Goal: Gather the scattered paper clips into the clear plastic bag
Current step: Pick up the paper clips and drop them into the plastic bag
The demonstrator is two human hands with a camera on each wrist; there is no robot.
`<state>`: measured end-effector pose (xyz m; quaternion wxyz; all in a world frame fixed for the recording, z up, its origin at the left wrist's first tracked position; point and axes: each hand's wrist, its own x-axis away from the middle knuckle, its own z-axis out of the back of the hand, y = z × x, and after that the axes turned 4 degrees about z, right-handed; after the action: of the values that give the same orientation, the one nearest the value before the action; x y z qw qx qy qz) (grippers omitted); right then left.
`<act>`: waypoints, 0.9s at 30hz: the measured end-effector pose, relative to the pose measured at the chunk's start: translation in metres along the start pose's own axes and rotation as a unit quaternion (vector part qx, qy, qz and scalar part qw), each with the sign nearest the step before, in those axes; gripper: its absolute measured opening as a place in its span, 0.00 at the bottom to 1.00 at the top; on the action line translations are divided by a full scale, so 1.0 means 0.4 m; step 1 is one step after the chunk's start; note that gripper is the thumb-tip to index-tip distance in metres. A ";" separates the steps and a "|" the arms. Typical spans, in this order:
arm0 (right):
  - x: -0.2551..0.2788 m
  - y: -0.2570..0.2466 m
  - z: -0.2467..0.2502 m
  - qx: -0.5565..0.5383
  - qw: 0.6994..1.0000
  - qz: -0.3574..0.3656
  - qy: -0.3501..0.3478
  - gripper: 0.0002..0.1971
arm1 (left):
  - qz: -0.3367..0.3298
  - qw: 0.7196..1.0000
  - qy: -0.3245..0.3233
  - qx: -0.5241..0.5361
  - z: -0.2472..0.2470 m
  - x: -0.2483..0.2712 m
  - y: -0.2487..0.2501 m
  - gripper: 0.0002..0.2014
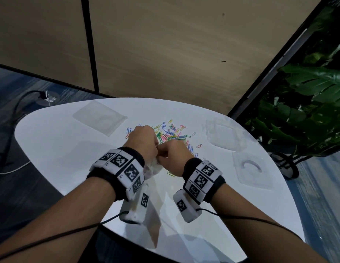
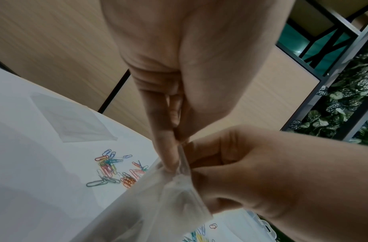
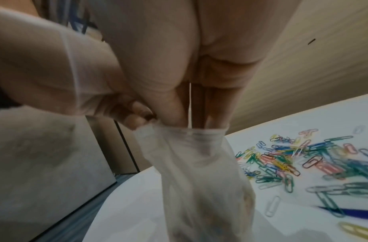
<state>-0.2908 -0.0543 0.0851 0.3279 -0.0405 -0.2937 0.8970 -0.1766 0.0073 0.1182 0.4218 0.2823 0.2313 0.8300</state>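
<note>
Both hands pinch the top edge of a clear plastic bag [image 1: 153,168] held above the white table [image 1: 57,141]. My left hand [image 1: 144,142] grips the bag's rim [image 2: 184,165] between thumb and fingers. My right hand [image 1: 174,157] pinches the same rim [image 3: 191,132] from the other side. The bag [image 3: 203,176] hangs down below the hands, its mouth closed. A heap of coloured paper clips [image 1: 169,133] lies on the table just beyond the hands, seen also as clips [image 3: 303,157] and clips [image 2: 114,170] in the wrist views.
A flat clear bag [image 1: 100,117] lies at the table's far left. Two clear plastic container pieces [image 1: 225,136] [image 1: 251,169] sit at the right. A leafy plant [image 1: 307,103] stands past the right edge. Cables run on the floor at left.
</note>
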 end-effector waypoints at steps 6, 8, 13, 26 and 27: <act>0.000 0.108 0.062 -0.315 0.943 -0.079 0.075 0.07 | 0.013 1.000 0.002 0.018 0.013 0.002 -0.013 0.11; -0.005 0.224 0.081 -0.219 0.957 -0.170 0.089 0.11 | 0.017 1.000 -0.007 0.023 0.017 0.002 -0.019 0.12; 0.053 0.471 0.036 0.176 0.922 -0.331 -0.098 0.43 | 0.013 1.000 -0.006 0.017 0.025 -0.002 -0.030 0.13; -0.071 0.411 -0.075 0.266 0.954 -0.138 0.014 0.12 | 0.006 1.000 -0.008 0.002 0.027 -0.021 -0.056 0.11; -0.072 0.409 -0.071 0.251 0.955 -0.159 0.020 0.11 | 0.004 1.000 -0.009 0.000 0.027 -0.021 -0.055 0.11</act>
<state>-0.3534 -0.1580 -0.0322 0.4713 0.0729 -0.0548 0.8772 -0.1530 0.0138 0.1101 0.4205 0.2911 0.2265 0.8289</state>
